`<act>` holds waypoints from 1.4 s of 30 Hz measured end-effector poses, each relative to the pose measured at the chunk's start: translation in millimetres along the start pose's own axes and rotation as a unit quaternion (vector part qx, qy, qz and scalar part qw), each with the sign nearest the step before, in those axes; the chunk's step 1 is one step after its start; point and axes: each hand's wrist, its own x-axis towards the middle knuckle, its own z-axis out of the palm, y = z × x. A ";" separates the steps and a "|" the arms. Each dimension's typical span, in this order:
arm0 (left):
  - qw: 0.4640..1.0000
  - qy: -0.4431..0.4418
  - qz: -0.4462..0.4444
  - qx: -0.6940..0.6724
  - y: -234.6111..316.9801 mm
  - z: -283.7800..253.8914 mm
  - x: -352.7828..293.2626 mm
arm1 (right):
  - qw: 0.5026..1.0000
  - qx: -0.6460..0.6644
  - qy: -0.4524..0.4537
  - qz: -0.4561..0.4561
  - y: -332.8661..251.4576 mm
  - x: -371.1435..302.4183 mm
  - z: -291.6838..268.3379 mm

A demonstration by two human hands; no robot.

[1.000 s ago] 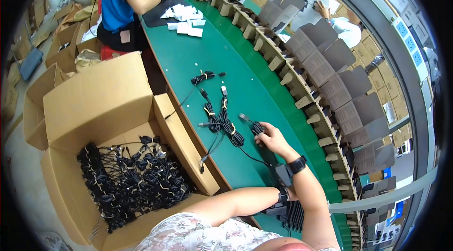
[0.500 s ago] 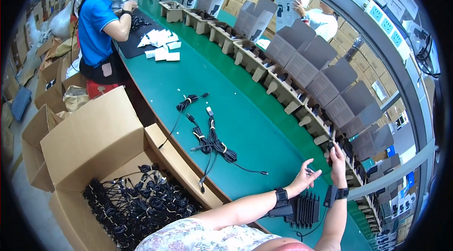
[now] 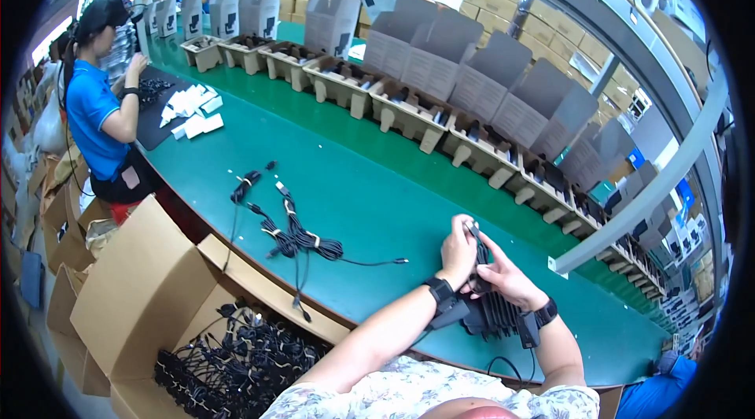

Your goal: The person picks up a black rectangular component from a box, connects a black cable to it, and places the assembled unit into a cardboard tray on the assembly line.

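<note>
The grip of the left hand [image 3: 458, 252] is closed in a pinch near the upper end of a black cable [image 3: 478, 255]; the right hand [image 3: 507, 279] has its thumb and fingers closed around it lower down. The cable is over the green surface [image 3: 377, 206], well right of several tied cords [image 3: 314, 243]. A ribbed black thing [image 3: 497, 323] lies just below the hands. At left, an open carton [image 3: 130, 285] contains heaped cords; trays [image 3: 338, 82] line the far side.
</note>
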 end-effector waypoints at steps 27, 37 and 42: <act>0.969 -0.118 0.109 0.190 -26.3 -19.7 13.0 | 0.735 -0.540 0.362 -0.194 -74.4 72.9 -215.8; 0.972 -0.112 0.083 0.189 -33.2 -22.7 19.1 | 0.363 -0.880 0.297 -0.083 -110.7 162.3 -262.6; 0.981 -0.117 0.042 0.147 -35.7 -20.5 22.6 | 0.376 -0.876 0.256 -0.159 -84.1 219.8 -279.0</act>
